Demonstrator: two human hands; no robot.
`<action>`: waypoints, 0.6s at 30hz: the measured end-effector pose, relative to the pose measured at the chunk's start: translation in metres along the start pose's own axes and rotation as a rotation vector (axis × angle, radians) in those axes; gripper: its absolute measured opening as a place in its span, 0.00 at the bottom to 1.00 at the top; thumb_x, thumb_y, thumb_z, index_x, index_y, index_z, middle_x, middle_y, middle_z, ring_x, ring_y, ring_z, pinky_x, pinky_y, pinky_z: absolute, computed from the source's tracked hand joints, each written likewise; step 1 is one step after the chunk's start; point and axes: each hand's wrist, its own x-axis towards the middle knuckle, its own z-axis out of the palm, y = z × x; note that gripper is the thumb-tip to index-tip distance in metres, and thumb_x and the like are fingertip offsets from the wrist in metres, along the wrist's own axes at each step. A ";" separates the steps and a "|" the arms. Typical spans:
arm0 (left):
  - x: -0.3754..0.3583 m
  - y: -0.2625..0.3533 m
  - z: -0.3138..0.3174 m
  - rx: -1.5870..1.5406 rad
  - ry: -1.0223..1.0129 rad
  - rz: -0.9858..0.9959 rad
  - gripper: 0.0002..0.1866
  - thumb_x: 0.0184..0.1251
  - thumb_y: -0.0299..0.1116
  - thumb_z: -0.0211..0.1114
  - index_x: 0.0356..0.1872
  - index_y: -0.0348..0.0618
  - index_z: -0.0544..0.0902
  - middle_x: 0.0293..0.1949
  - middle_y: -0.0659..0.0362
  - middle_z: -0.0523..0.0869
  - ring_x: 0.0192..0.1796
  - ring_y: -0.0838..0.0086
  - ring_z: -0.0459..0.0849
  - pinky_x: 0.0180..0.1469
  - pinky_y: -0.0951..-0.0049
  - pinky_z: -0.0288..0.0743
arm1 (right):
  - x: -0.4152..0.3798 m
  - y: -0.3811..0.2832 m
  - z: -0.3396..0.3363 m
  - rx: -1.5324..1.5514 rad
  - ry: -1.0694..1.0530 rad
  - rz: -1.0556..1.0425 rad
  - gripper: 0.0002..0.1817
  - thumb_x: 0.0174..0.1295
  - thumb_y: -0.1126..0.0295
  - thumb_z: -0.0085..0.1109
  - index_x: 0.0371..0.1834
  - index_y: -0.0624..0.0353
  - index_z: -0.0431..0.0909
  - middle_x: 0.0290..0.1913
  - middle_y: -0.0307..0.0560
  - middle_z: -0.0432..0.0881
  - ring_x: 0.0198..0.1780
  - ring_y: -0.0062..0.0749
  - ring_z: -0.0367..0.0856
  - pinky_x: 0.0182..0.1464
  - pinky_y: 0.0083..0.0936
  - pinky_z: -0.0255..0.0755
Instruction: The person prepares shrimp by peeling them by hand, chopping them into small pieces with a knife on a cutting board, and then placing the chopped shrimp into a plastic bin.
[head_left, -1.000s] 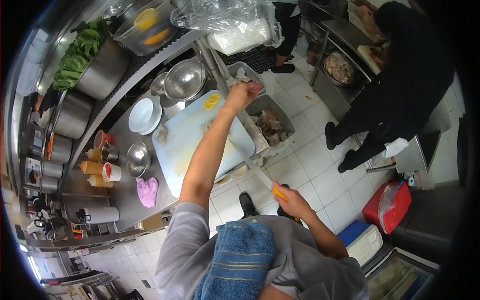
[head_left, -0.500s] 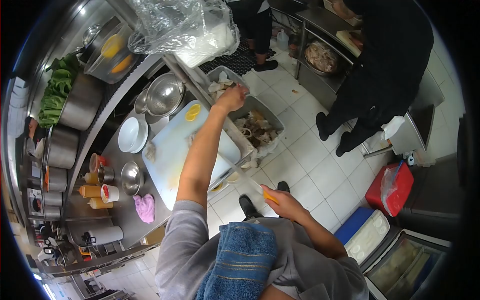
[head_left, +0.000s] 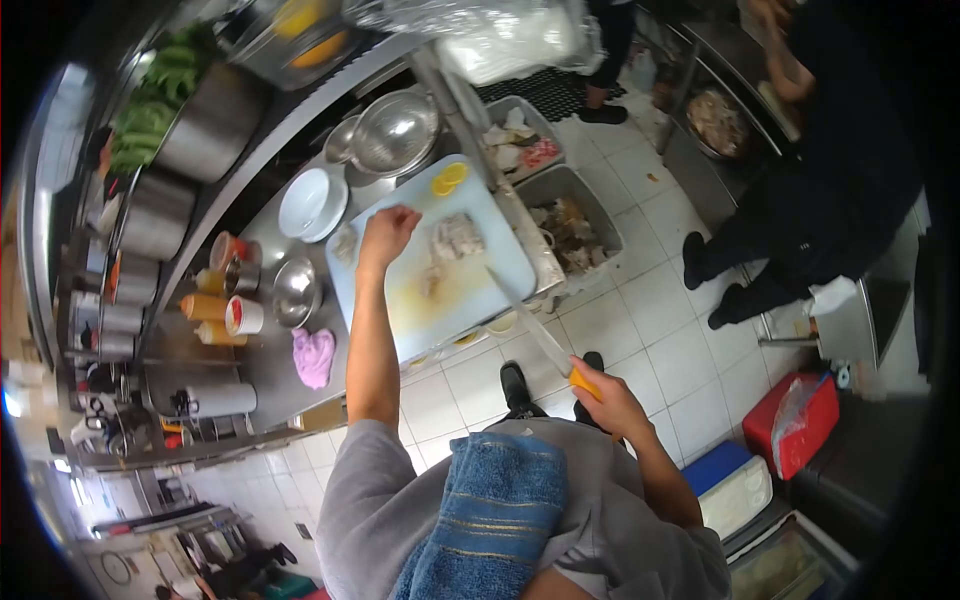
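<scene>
Above the left part of a pale cutting board is my left hand, its fingers curled together; whether something is between them is too small to tell. My right hand grips the yellow handle of a long knife, whose tip points at the board's right edge. Pale pieces of meat or fish lie on the board, with a smaller piece below them and another at the left edge. Yellow lemon slices rest near the far end of the board.
Beyond the board stand a grey bin of scraps and a smaller bin. Metal bowls, white bowls, sauce bottles and a pink cloth are at left. A person in black stands at right.
My left hand has moved back from over the smaller bin to above the board. The view has shifted, exposing more of the pieces on the board. My right hand still holds the knife.
</scene>
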 end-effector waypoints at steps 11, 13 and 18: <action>-0.098 -0.021 0.053 -0.048 -0.101 -0.006 0.10 0.57 0.32 0.71 0.39 0.42 0.90 0.43 0.49 0.87 0.47 0.54 0.87 0.51 0.62 0.80 | 0.008 -0.019 -0.006 -0.049 -0.066 0.101 0.29 0.68 0.71 0.61 0.73 0.59 0.69 0.58 0.65 0.82 0.59 0.53 0.83 0.60 0.31 0.74; -0.109 -0.022 0.054 -0.134 -0.078 0.070 0.09 0.58 0.26 0.69 0.40 0.41 0.90 0.44 0.49 0.86 0.48 0.54 0.86 0.53 0.62 0.79 | 0.011 -0.020 -0.004 -0.068 -0.062 0.070 0.29 0.68 0.71 0.61 0.72 0.61 0.69 0.59 0.64 0.82 0.59 0.53 0.83 0.60 0.31 0.74; -0.139 -0.035 0.059 -0.150 0.106 0.248 0.09 0.60 0.19 0.66 0.39 0.39 0.89 0.43 0.50 0.87 0.45 0.55 0.87 0.50 0.63 0.81 | 0.028 -0.009 0.009 -0.205 0.005 -0.244 0.28 0.69 0.71 0.60 0.73 0.55 0.69 0.47 0.57 0.85 0.44 0.46 0.84 0.49 0.32 0.76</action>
